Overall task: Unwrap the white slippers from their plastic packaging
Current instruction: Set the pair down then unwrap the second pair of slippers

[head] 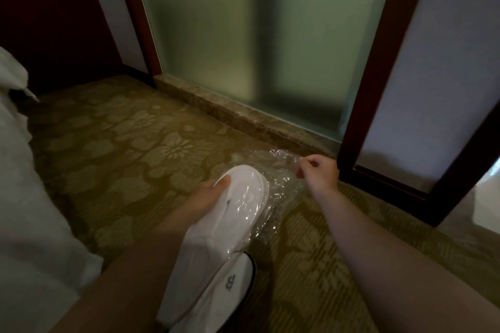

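A stacked pair of white slippers [216, 227] hangs over the carpet in the lower middle of the head view. My left hand [208, 197] grips the pair by its left edge, thumb on top. Clear plastic packaging [278, 181] still covers the toe end and stretches off to the upper right. My right hand [319, 173] pinches the far end of that plastic between thumb and fingers, pulled away from the slippers. The slippers' lower half, with a small dark logo, lies bare of plastic.
A patterned olive carpet [130, 149] covers the floor. A frosted glass panel [243, 35] in a dark wooden frame stands ahead on a stone sill [243, 113]. White bedding [24, 197] fills the left edge.
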### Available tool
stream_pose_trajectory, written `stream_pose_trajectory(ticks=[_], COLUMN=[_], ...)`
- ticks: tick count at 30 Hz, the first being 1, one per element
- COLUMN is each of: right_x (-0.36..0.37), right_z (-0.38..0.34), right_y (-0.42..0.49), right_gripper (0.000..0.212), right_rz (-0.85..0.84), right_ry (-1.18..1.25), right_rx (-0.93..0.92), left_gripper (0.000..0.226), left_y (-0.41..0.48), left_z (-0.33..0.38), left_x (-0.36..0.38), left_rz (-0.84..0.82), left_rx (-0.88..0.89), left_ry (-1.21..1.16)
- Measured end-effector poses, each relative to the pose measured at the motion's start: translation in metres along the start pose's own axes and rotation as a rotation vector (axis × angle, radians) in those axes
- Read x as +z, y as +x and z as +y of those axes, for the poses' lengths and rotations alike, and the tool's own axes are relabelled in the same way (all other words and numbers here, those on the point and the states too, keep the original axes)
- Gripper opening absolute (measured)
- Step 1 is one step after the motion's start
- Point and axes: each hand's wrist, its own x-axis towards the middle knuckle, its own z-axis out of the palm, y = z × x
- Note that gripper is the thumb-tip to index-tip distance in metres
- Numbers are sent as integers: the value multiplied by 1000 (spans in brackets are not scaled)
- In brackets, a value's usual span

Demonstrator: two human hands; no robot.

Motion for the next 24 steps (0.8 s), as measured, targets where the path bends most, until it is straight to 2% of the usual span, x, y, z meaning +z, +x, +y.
stream_pose_trajectory(ticks=[4, 7, 10, 12, 15, 18, 21, 24], right_x=[-1, -3, -7, -8, -6, 2, 13, 18], right_z=[4, 6, 6, 4, -6, -14, -12, -6], right_y=[4, 5, 3, 0, -5, -10, -14, -14], right_gripper=[24, 15, 5, 10, 22, 17, 18, 26], right_rz=[75, 100, 133, 121, -35, -260, -451, -539], right_ry=[70, 90, -107, -107, -46, -134, -282, -284], right_rx=[221, 364, 269, 114, -123, -228, -252, -169], left_gripper=[45, 42, 39, 32, 39, 46, 34, 51], left_y=[-1, -2, -3, -3, -1, 2, 2, 1], left_z=[-1, -2, -5, -6, -9, -10, -8, -8], left_x=[3, 6, 5, 3, 3, 4, 8, 11], left_rz=[-40, -64, -67, -57, -42, -18, -30, -65], left_rx=[52, 80, 94, 105, 102, 100, 109, 103], left_ry=[-56, -53, -8, 10, 42, 95, 93, 84])
